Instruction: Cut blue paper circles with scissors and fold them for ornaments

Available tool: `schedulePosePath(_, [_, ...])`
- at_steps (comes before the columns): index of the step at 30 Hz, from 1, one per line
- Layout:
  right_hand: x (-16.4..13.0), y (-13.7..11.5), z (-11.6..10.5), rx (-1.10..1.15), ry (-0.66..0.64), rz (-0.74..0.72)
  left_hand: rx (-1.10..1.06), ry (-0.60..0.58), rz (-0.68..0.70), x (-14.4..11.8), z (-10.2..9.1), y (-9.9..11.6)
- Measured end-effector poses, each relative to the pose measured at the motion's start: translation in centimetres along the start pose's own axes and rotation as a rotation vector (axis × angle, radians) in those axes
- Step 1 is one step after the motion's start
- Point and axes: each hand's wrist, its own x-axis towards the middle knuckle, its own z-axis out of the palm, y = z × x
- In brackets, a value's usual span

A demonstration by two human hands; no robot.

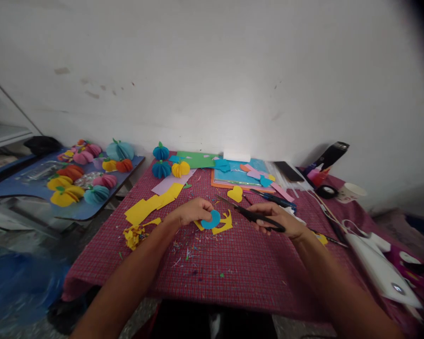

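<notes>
My left hand [197, 212] pinches a blue paper circle [211, 220] over the cloth. A yellow paper piece with a jagged cut edge [225, 224] shows beside the circle; whether it is held too, I cannot tell. In my right hand [277, 217] are black-handled scissors [252, 216], their blades pointing left toward the circle without touching it. A yellow paper heart [235, 193] lies just beyond the blades. Crumpled yellow scraps [134, 237] and yellow strips [151, 205] are left of my left hand.
Small paper clippings litter the checked tablecloth [240, 278]. Paper pumpkins [161, 169] and coloured sheets [229, 176] line the back. A phone [289, 171], black tape roll [327, 191], paper cup [351, 192] and black flask [335, 154] stand right. More pumpkins cover a blue table [28, 181] at left.
</notes>
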Motion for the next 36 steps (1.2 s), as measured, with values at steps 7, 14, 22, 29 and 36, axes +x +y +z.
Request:
schedulePosePath(7, [-0.3,0.9,0.9,0.058,0.046,-0.023,-0.073,0.034,-0.010,0.2,0.2,-0.1])
schedulePosePath(14, [1.0,1.3,3.5,0.185,0.091,-0.096,-0.307,0.236,0.169,0.5,0.5,0.4])
schedulePosePath(22, [3.1,1.9,5.3,0.422,0.103,-0.195,-0.544,0.374,0.272,0.7,0.8,1.1])
schedulePosePath(29, [4.2,3.5,6.5,0.504,0.139,-0.231,-0.657,0.411,0.321,0.8,1.3,1.4])
schedulePosePath(36, [4.1,3.9,7.1,0.526,0.104,-0.268,-0.683,0.421,0.323,1.2,1.6,1.0])
